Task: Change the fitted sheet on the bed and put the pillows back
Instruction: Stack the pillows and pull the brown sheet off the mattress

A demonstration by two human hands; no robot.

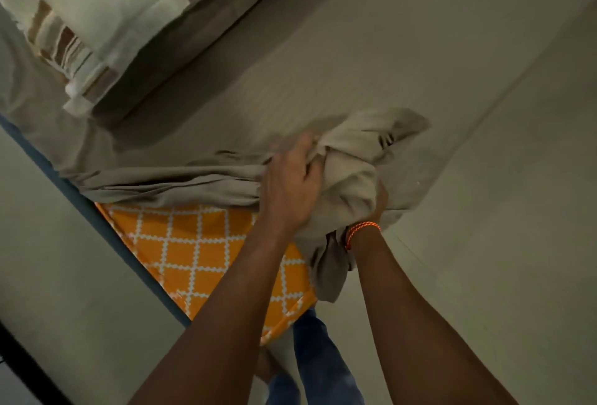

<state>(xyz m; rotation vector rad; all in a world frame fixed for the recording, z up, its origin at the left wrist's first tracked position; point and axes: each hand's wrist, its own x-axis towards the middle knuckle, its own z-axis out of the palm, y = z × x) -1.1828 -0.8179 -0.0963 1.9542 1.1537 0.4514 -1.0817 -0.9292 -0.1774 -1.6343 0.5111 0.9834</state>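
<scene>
A beige fitted sheet (pixel 290 81) covers most of the bed, and its near corner is bunched into a wad (pixel 352 165). My left hand (pixel 292 185) grips the gathered fabric from the left. My right hand (pixel 379 202), with an orange cord at the wrist, is mostly buried under the wad and holds it from below. Beneath the lifted corner the orange mattress with a white lattice pattern (pixel 206 259) is bare. Cream pillows with brown stripes (pixel 97 17) lie at the upper left of the bed.
A blue bed frame edge (pixel 97 220) runs diagonally along the left side of the mattress. Pale floor (pixel 517 211) lies to the right and lower left. My legs in blue jeans (pixel 319 362) stand at the mattress corner.
</scene>
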